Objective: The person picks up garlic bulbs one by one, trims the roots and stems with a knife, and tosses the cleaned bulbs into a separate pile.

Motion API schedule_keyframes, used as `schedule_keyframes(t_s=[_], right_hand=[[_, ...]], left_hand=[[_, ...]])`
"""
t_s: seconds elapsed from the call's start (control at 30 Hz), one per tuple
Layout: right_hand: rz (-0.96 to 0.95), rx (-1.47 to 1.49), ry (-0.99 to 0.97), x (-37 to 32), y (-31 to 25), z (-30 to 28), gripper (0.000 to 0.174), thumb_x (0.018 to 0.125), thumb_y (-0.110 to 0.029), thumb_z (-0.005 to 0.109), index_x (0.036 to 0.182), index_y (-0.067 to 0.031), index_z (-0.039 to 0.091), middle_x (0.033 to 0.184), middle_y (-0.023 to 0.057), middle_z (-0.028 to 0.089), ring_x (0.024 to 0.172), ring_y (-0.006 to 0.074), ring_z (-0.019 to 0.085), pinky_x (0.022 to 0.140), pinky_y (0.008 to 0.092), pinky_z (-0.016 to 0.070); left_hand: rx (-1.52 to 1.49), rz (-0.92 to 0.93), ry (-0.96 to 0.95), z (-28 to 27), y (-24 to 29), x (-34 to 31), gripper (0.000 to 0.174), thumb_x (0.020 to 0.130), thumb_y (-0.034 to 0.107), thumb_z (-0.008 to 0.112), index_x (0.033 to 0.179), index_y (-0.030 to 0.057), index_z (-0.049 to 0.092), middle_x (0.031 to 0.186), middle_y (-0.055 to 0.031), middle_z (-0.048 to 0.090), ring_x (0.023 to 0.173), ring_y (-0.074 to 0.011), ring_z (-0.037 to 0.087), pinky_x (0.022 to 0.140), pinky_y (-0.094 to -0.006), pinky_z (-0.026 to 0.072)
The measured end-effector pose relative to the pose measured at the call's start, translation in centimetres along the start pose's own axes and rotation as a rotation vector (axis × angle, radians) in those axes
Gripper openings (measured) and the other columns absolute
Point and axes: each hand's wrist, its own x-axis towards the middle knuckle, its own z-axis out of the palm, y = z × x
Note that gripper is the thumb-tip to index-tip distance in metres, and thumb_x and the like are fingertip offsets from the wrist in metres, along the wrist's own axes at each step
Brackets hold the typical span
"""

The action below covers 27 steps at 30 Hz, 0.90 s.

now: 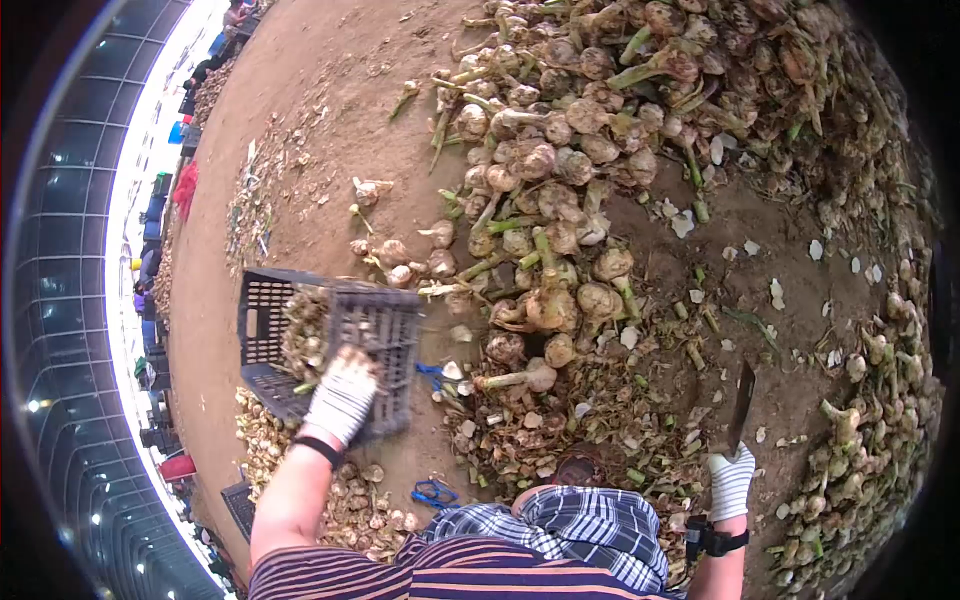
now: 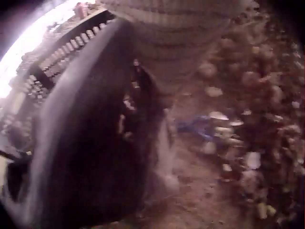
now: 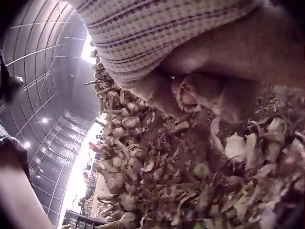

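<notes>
My left hand (image 1: 343, 400), in a white striped glove, grips the near wall of a black plastic crate (image 1: 388, 310). Garlic bulbs (image 1: 306, 330) lie inside the crate. In the left wrist view, the blurred crate wall (image 2: 90, 129) fills the middle below the glove (image 2: 176, 33); the fingertips are hidden there. Off to the right, my gloved right hand (image 1: 732, 482) holds a knife (image 1: 743, 405), its dark blade pointing away from me. The right wrist view shows the right hand's curled fingers (image 3: 188, 95) over cut stems and husks.
A large heap of garlic with stems (image 1: 560, 180) spreads ahead, and another pile (image 1: 850, 460) lies at the right. Trimmed bulbs (image 1: 365, 505) lie beside my left arm. Husks and cut stems (image 1: 600, 420) litter the ground before me. A blue object (image 1: 434, 493) lies near my lap.
</notes>
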Motion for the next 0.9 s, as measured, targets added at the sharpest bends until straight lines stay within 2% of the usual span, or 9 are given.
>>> schedule_keyframes(t_s=[0.13, 0.2, 0.27, 0.37, 0.43, 0.57, 0.67, 0.7, 0.9], right_hand=[[0.082, 0.151, 0.025, -0.2, 0.7, -1.1, 0.003, 0.076, -0.001, 0.060, 0.079, -0.0015, 0.059, 0.065, -0.0054, 0.051, 0.059, 0.0038, 0.043, 0.051, 0.0221, 0.0367], [0.071, 0.077, 0.031, -0.7, -0.6, -1.6, 0.004, 0.076, -0.002, 0.060, 0.080, -0.0016, 0.059, 0.065, -0.0054, 0.051, 0.059, 0.0036, 0.042, 0.051, 0.0219, 0.0362], [0.040, 0.036, 0.015, -1.4, -1.6, -2.5, 0.007, 0.076, -0.003, 0.059, 0.083, -0.0019, 0.061, 0.065, -0.0057, 0.051, 0.059, 0.0029, 0.042, 0.051, 0.0217, 0.0355], [0.034, -0.034, 0.071, -1.4, -0.5, -3.0, 0.007, 0.074, -0.003, 0.060, 0.081, -0.0027, 0.061, 0.066, -0.0061, 0.052, 0.058, 0.0027, 0.042, 0.051, 0.0218, 0.0357], [0.036, 0.129, 0.067, -2.5, -2.5, -2.5, 0.008, 0.071, -0.003, 0.059, 0.079, -0.0032, 0.060, 0.065, -0.0062, 0.052, 0.058, 0.0026, 0.042, 0.051, 0.0215, 0.0362], [0.073, 0.099, 0.040, -4.3, -3.3, -1.6, 0.009, 0.070, -0.002, 0.057, 0.079, -0.0029, 0.060, 0.064, -0.0057, 0.052, 0.058, 0.0032, 0.044, 0.051, 0.0223, 0.0387], [0.116, 0.112, 0.053, -5.4, -3.7, -1.1, 0.009, 0.071, -0.001, 0.058, 0.079, -0.0023, 0.061, 0.066, -0.0037, 0.058, 0.060, 0.0045, 0.050, 0.054, 0.0220, 0.0418], [0.121, 0.125, 0.073, -5.3, -3.0, -0.9, 0.009, 0.071, -0.001, 0.058, 0.079, -0.0023, 0.061, 0.066, -0.0037, 0.058, 0.060, 0.0045, 0.050, 0.054, 0.0220, 0.0418], [0.148, 0.256, 0.086, -5.2, -3.4, 0.3, 0.006, 0.071, -0.005, 0.059, 0.075, -0.0020, 0.061, 0.063, 0.0013, 0.059, 0.058, 0.0063, 0.050, 0.056, 0.0243, 0.0437]], left_hand=[[0.161, -0.108, -0.016, 8.3, -10.1, 1.4, 0.022, 0.083, 0.019, 0.051, 0.101, 0.0150, 0.063, 0.121, -0.0092, 0.057, 0.121, -0.0254, 0.048, 0.111, -0.0459, 0.0240], [-0.022, -0.365, -0.383, 4.7, -11.3, 7.8, 0.037, 0.074, 0.034, 0.063, 0.103, 0.0107, 0.064, 0.111, -0.0142, 0.062, 0.107, -0.0292, 0.058, 0.104, -0.0476, 0.0325], [-0.582, -0.660, 0.262, -0.4, -8.3, 12.3, 0.032, 0.080, 0.028, 0.061, 0.106, 0.0086, 0.064, 0.106, -0.0155, 0.062, 0.097, -0.0316, 0.060, 0.091, -0.0406, 0.0449], [-0.851, -0.169, 0.803, -9.9, 0.3, 17.4, 0.022, 0.079, 0.020, 0.065, 0.098, 0.0078, 0.066, 0.093, -0.0140, 0.067, 0.089, -0.0308, 0.062, 0.081, -0.0364, 0.0495], [-0.696, 0.268, 0.686, -15.0, 5.7, 18.7, 0.024, 0.068, 0.008, 0.067, 0.091, 0.0068, 0.064, 0.089, -0.0101, 0.065, 0.081, -0.0280, 0.063, 0.074, -0.0376, 0.0507], [-0.300, 0.517, 0.843, -14.6, 13.3, 23.0, 0.052, 0.064, 0.023, 0.074, 0.111, 0.0113, 0.056, 0.099, -0.0106, 0.062, 0.091, -0.0294, 0.061, 0.100, -0.0440, 0.0357], [-0.439, 0.159, 0.114, -17.0, 13.9, 26.6, 0.073, 0.060, 0.040, 0.078, 0.119, 0.0070, 0.051, 0.098, -0.0154, 0.063, 0.096, -0.0295, 0.059, 0.104, -0.0441, 0.0292], [-0.434, 0.034, 0.407, -14.9, 14.2, 26.9, 0.081, 0.067, 0.054, 0.070, 0.126, 0.0040, 0.047, 0.100, -0.0190, 0.064, 0.100, -0.0292, 0.059, 0.103, -0.0435, 0.0288], [-0.381, -0.138, -0.111, -18.6, 19.1, 30.5, 0.094, 0.077, 0.063, 0.057, 0.146, 0.0093, 0.023, 0.125, -0.0223, 0.054, 0.116, -0.0316, 0.054, 0.099, -0.0462, 0.0345]])
